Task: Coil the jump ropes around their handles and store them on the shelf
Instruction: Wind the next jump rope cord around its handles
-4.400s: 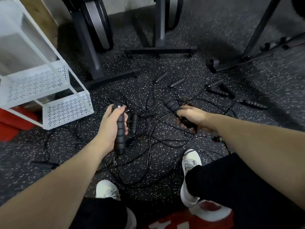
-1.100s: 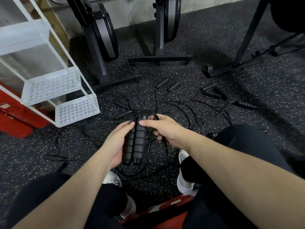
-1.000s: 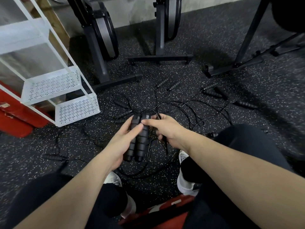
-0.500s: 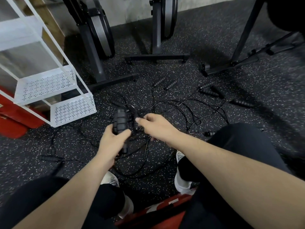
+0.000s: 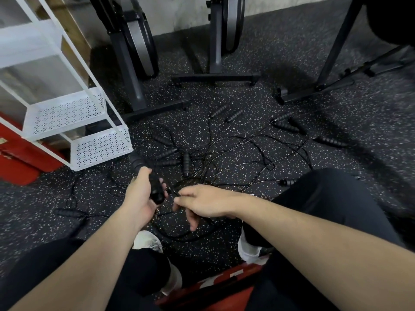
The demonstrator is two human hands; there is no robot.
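Since a moment ago our left hand (image 5: 140,198) has tilted the paired handles (image 5: 148,178), fingers wrapped around them, near the white shelf (image 5: 101,151). Our right hand (image 5: 208,204) pinches the rope (image 5: 174,191). No coil yet; other ropes (image 5: 247,153) remain on the floor.

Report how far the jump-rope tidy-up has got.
Done: nothing stored; the white shelf's visible tiers hold no ropes. In hand: left hand grips paired handles; right hand pinches the cord. Left: the tangle and loose handles on the floor.
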